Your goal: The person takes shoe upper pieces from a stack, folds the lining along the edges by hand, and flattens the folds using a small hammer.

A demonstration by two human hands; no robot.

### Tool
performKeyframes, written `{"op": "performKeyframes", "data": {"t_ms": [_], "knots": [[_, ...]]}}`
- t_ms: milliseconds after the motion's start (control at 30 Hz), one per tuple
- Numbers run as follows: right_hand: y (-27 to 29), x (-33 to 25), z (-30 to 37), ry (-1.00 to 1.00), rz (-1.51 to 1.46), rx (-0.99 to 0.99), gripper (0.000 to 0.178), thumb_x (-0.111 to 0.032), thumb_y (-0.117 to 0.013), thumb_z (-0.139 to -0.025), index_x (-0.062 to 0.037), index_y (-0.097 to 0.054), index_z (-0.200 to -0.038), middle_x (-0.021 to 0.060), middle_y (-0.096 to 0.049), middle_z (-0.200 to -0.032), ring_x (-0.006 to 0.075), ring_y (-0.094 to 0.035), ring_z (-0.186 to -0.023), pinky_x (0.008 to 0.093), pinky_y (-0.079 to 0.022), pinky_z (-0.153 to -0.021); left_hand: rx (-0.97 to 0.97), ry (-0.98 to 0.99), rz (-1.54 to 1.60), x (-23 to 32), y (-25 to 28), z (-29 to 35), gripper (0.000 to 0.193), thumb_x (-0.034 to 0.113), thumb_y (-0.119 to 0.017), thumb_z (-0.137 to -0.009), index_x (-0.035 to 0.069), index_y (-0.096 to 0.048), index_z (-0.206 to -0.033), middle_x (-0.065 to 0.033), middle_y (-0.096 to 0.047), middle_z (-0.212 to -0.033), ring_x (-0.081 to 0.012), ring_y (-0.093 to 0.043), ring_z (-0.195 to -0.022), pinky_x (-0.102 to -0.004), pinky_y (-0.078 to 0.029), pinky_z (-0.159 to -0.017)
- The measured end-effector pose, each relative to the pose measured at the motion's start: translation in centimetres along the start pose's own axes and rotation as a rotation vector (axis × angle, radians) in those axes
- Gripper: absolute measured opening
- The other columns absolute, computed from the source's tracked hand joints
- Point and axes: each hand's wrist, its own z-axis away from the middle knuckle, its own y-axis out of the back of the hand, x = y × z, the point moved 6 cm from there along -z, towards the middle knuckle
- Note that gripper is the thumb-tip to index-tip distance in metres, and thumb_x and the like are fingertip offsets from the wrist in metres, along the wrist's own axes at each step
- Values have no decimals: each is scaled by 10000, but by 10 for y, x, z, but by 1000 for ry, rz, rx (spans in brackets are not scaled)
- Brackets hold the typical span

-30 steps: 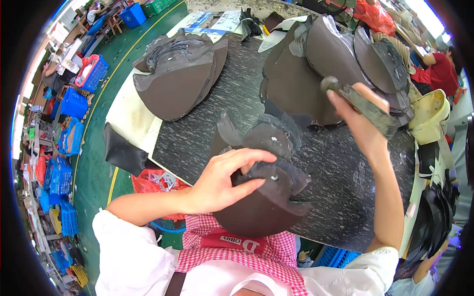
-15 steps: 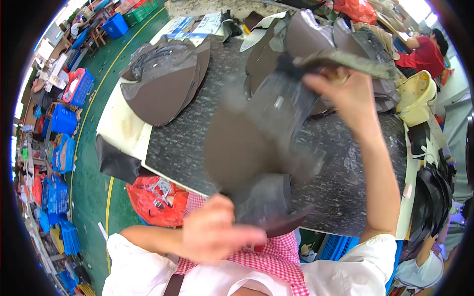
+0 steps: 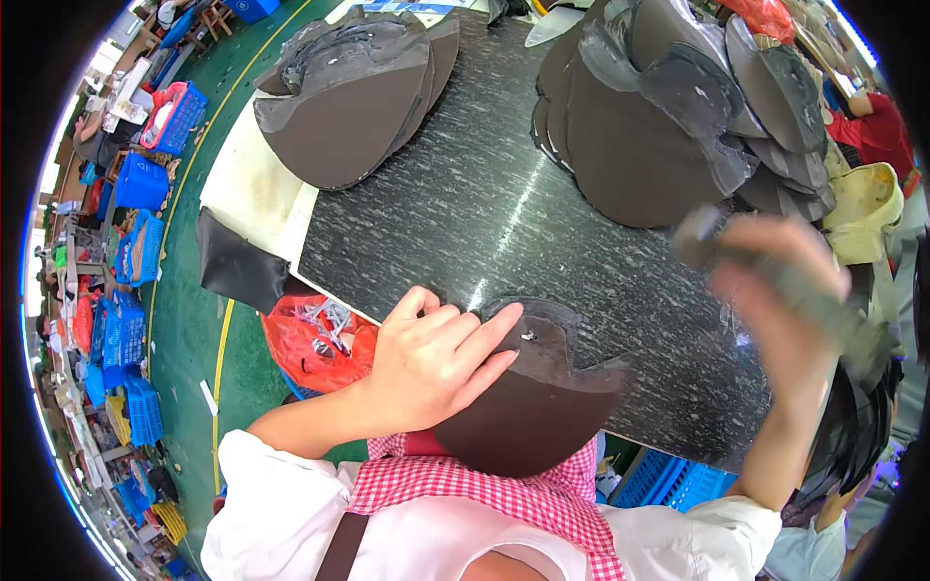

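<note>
A brown, rounded, leaf-shaped sheet piece (image 3: 531, 412) with a wet-looking grey band along its notched far edge lies across the table's near edge, partly overhanging it. My left hand (image 3: 431, 353) rests at its left side with fingers spread, the fingertips on or just over the grey band. To the right, above the table, my right hand (image 3: 775, 276) is closed around a thick grey-green stick-like tool (image 3: 838, 324) with a dark rounded end; motion blurs it. Similar brown pieces lie in an overlapping stack (image 3: 630, 145) at the far right and another stack (image 3: 349, 136) at the far left.
The speckled black tabletop (image 3: 417, 232) has a pale board along its left side, with a black flap (image 3: 237, 257) hanging there. A red bag (image 3: 315, 339) of scraps sits below. A yellowish tub (image 3: 862, 208) stands at the right, near a person in red (image 3: 882, 136). Blue crates line the left.
The blurred brown piece has come down onto the table's near edge. My left hand has moved up onto it. My right hand has moved right and nearer with the tool. The view has shifted.
</note>
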Motion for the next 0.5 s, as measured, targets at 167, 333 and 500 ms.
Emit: {"op": "performKeyframes", "data": {"t_ms": [167, 333, 500], "knots": [[-76, -28, 54, 132, -51, -457, 333, -136, -689, -736, -81, -669, -1064, 26, -556, -728, 202, -621, -559, 334, -480, -479, -123, -93, 19, -6, 12, -22, 356, 198, -763, -788, 51, -692, -1104, -44, -553, -800, -187, -550, -721, -364, -425, -746], [-83, -30, 61, 152, 35, -497, 383, -175, -663, -765, -84, -642, -1136, 7, -477, -665, 150, -570, -506, 320, -454, -463, -229, -232, 482, -16, -13, -73, 225, 106, -708, -824, 9, -680, -1025, -126, -598, -973, -297, -589, -880, -379, -484, -801], [-83, -36, 70, 158, 74, -405, 437, -144, -666, -682, -70, -678, -1112, -14, -442, -648, 115, -519, -479, 291, -409, -453, -442, -412, 629, -17, -35, -96, 138, 105, -687, -831, 40, -678, -952, -78, -609, -927, -271, -590, -836, -378, -487, -758]]}}
